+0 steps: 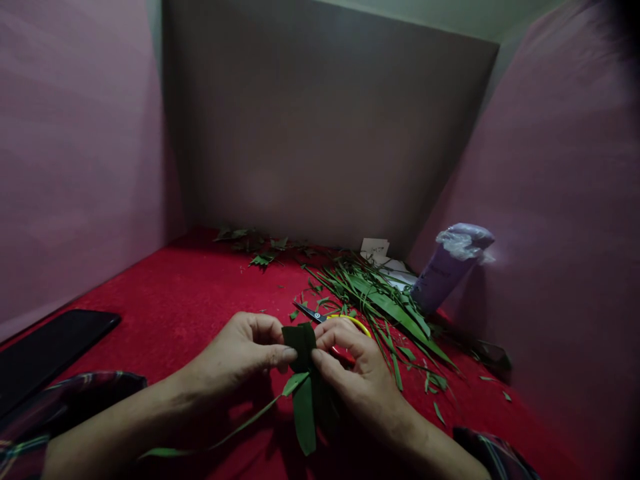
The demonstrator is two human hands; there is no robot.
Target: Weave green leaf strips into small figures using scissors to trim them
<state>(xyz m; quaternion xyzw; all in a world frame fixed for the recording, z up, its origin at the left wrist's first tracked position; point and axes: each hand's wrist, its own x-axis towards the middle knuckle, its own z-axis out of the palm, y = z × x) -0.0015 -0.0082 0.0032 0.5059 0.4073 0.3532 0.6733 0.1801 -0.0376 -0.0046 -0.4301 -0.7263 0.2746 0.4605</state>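
Between my two hands is a folded green leaf strip (300,350), dark and flat at the top, with loose ends hanging below. My left hand (250,347) pinches its left edge between thumb and fingers. On the other edge, my right hand (357,363) grips with thumb and forefinger. One long thin end trails down to the left, and a broader end hangs straight down. Just behind my right hand lie scissors (313,313) with dark blades and yellow and red handles, partly hidden by the fingers.
A pile of long green leaves (385,300) lies right of centre on the red cloth (190,280), with scraps around it. Leafy sprigs (265,257) lie at the back. A purple package (445,267) leans at the right near a white card (375,247). A black flat object (60,347) lies left.
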